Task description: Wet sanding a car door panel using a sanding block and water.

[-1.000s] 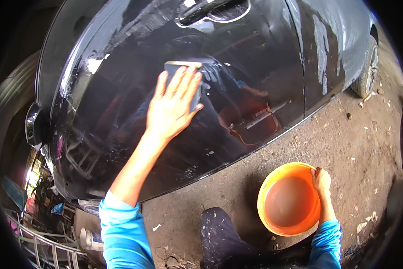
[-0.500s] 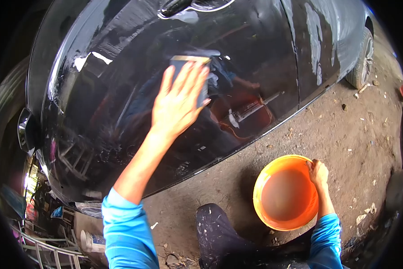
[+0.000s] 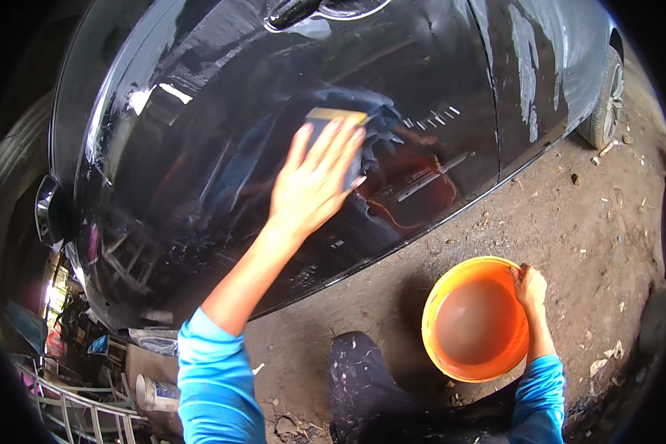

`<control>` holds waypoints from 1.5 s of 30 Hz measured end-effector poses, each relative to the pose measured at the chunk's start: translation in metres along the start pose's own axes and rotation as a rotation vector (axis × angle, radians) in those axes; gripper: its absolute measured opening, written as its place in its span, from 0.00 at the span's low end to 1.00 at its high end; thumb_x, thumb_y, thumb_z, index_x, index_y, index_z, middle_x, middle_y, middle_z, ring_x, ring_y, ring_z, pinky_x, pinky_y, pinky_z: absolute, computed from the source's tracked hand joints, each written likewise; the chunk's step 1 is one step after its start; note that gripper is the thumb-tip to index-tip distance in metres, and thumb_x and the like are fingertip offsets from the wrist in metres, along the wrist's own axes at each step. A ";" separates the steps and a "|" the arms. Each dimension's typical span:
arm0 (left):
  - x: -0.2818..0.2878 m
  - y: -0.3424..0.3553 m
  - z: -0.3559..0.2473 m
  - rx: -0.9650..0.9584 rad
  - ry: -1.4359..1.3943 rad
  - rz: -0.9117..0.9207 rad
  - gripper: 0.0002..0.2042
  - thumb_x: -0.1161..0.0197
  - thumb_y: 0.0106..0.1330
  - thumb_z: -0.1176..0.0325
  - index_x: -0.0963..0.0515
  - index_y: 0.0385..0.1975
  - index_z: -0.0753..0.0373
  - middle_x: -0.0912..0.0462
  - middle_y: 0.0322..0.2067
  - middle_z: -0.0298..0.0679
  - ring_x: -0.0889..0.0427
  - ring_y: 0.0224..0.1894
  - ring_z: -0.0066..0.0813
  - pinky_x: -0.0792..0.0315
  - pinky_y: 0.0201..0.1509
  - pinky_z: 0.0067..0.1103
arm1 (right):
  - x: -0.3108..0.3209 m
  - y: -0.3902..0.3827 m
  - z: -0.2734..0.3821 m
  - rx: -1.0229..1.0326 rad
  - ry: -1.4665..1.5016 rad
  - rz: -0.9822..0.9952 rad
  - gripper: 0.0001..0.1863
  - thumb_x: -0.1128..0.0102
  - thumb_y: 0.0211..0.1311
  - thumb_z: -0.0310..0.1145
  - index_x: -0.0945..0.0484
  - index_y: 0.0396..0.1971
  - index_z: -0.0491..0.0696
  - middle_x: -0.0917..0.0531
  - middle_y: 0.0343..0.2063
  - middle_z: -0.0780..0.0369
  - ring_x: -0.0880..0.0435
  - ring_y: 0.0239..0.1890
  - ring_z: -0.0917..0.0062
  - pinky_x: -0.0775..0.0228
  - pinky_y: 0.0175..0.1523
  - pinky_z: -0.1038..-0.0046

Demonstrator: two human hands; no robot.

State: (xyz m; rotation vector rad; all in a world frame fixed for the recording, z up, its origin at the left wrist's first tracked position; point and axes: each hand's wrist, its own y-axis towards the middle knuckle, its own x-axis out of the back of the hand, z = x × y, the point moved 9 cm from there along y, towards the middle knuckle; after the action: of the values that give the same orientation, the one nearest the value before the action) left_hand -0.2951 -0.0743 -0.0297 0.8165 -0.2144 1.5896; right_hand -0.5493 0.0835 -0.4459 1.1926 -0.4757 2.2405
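Observation:
My left hand (image 3: 312,183) lies over a sanding block (image 3: 336,116), its fingers stretched along the top and the thumb at the side. The block has a tan far edge and dark grey paper, and it rests against the glossy black car door (image 3: 236,96). Wet smears and reflections show around it. Lower right, my right hand (image 3: 530,288) is closed around the rim of an orange bucket (image 3: 516,342). Cloudy brownish water (image 3: 476,323) stands inside the bucket.
A door handle (image 3: 296,13) sits above the block. The side mirror (image 3: 48,211) sticks out at left, and a car wheel (image 3: 607,103) stands at upper right. On the dirt ground lie a white tub (image 3: 155,394) and a metal frame (image 3: 81,407) at lower left.
My left hand has slid right and slightly nearer across the door with the sanding block. The right hand keeps its hold on the bucket, and the whole view has shifted slightly.

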 end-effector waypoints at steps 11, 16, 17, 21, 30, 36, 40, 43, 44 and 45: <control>0.003 0.002 0.011 0.144 0.121 -0.066 0.40 0.33 0.54 0.49 0.35 0.65 0.63 0.37 0.68 0.45 0.43 0.72 0.38 0.57 0.74 0.45 | -0.003 -0.001 0.012 0.040 -0.079 -0.065 0.17 0.44 0.66 0.46 0.20 0.31 0.45 0.16 0.26 0.51 0.15 0.31 0.53 0.23 0.38 0.57; 0.001 -0.078 0.051 0.052 0.104 0.032 0.40 0.33 0.55 0.46 0.34 0.66 0.59 0.39 0.69 0.41 0.44 0.73 0.36 0.57 0.75 0.41 | 0.006 0.000 0.008 0.037 -0.052 -0.060 0.18 0.44 0.66 0.46 0.21 0.30 0.46 0.17 0.25 0.49 0.16 0.31 0.52 0.24 0.37 0.56; 0.003 -0.091 0.056 0.019 0.112 0.035 0.40 0.34 0.55 0.45 0.35 0.66 0.59 0.39 0.69 0.42 0.44 0.73 0.37 0.57 0.75 0.41 | 0.008 0.000 0.011 0.038 -0.067 -0.063 0.18 0.44 0.66 0.46 0.20 0.29 0.45 0.17 0.25 0.49 0.16 0.31 0.52 0.24 0.37 0.56; 0.009 -0.087 0.051 0.033 -0.005 0.043 0.40 0.35 0.57 0.45 0.35 0.66 0.61 0.41 0.70 0.44 0.46 0.73 0.39 0.58 0.76 0.42 | 0.007 0.007 0.001 0.061 -0.039 -0.097 0.18 0.44 0.66 0.46 0.20 0.29 0.46 0.17 0.25 0.49 0.16 0.31 0.52 0.24 0.37 0.56; 0.054 -0.065 0.062 0.425 -0.229 -0.431 0.32 0.29 0.50 0.80 0.27 0.59 0.59 0.29 0.58 0.48 0.25 0.51 0.46 0.27 0.50 0.36 | 0.006 0.005 0.026 -0.029 0.128 0.069 0.15 0.38 0.59 0.40 0.19 0.40 0.44 0.17 0.39 0.49 0.16 0.42 0.55 0.24 0.48 0.59; 0.061 -0.054 0.059 0.710 -0.356 -0.286 0.12 0.29 0.48 0.80 0.24 0.32 0.65 0.26 0.33 0.40 0.26 0.38 0.40 0.30 0.43 0.32 | 0.053 -0.035 0.094 0.460 0.395 -0.298 0.20 0.36 0.54 0.28 0.23 0.49 0.42 0.21 0.46 0.54 0.23 0.51 0.59 0.31 0.58 0.62; 0.010 -0.068 -0.024 0.754 -1.087 -0.266 0.11 0.31 0.50 0.81 0.28 0.26 0.64 0.25 0.25 0.42 0.22 0.28 0.34 0.28 0.33 0.26 | 0.004 -0.075 0.133 0.236 1.518 0.381 0.23 0.33 0.59 0.33 0.25 0.54 0.42 0.23 0.54 0.56 0.28 0.61 0.71 0.34 0.63 0.63; -0.069 -0.101 -0.153 0.890 -1.760 -0.042 0.14 0.27 0.53 0.78 0.31 0.26 0.63 0.23 0.23 0.40 0.24 0.25 0.18 0.28 0.27 0.22 | -0.017 -0.101 0.161 0.046 1.906 0.631 0.28 0.32 0.60 0.36 0.29 0.57 0.43 0.18 0.45 0.59 0.19 0.52 0.68 0.26 0.59 0.63; -0.108 -0.123 -0.201 1.015 -1.834 0.106 0.16 0.26 0.53 0.75 0.32 0.26 0.63 0.23 0.25 0.42 0.23 0.25 0.22 0.27 0.29 0.23 | -0.023 -0.102 0.158 0.052 1.898 0.660 0.28 0.32 0.60 0.36 0.29 0.57 0.43 0.18 0.45 0.59 0.19 0.52 0.68 0.26 0.59 0.63; -0.136 -0.142 -0.238 0.972 -1.701 0.234 0.14 0.27 0.54 0.73 0.30 0.30 0.64 0.22 0.29 0.44 0.21 0.27 0.26 0.26 0.32 0.24 | -0.045 -0.100 0.145 -0.058 1.698 0.713 0.23 0.33 0.61 0.34 0.27 0.55 0.43 0.17 0.42 0.59 0.17 0.44 0.72 0.22 0.51 0.68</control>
State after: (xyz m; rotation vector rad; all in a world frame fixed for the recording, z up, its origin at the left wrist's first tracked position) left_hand -0.2569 -0.0165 -0.3305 2.8418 -0.7542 0.6835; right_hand -0.3737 0.0695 -0.4000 -1.2328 -0.1889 2.7716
